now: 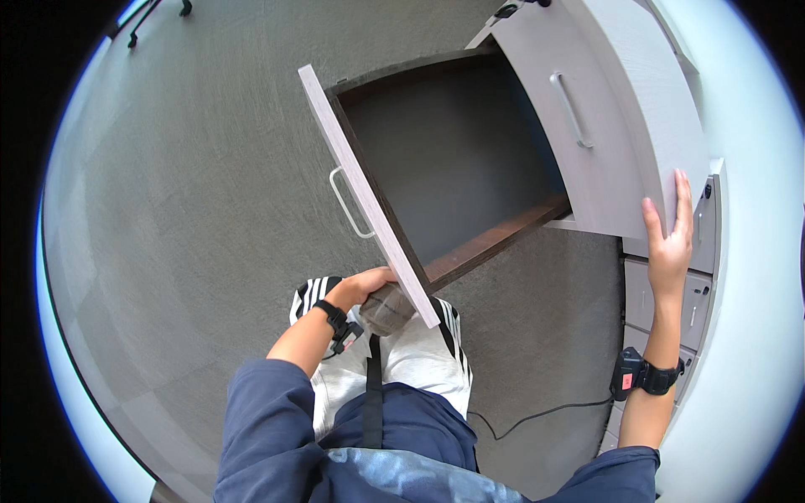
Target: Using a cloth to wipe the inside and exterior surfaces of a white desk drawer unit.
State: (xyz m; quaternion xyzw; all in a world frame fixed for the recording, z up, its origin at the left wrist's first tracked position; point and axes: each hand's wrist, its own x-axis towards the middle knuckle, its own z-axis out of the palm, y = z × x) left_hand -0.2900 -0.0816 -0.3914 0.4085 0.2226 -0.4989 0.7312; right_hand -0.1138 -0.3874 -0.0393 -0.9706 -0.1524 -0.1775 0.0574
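An open drawer (453, 144) with dark inner walls and a pale wood-grain front juts out of a pale cabinet (597, 126). My left hand (371, 283) is at the near end of the drawer front, with its fingers partly hidden; a brown, see-through rounded object (387, 309) lies just below it, and whether the hand holds that is unclear. On the drawer front is a white bar handle (349, 204). My right hand (670, 242) rests on the near edge of the cabinet top, thumb apart from the fingers. No loose item shows in the drawer.
A closed drawer front with a silver handle (571, 112) is beside the open drawer. More pale drawer cabinets (670, 295) with locks line the right wall. A black cable (534, 415) runs from the device on my right wrist. Chair legs with casters (144, 22) stand far left on grey floor.
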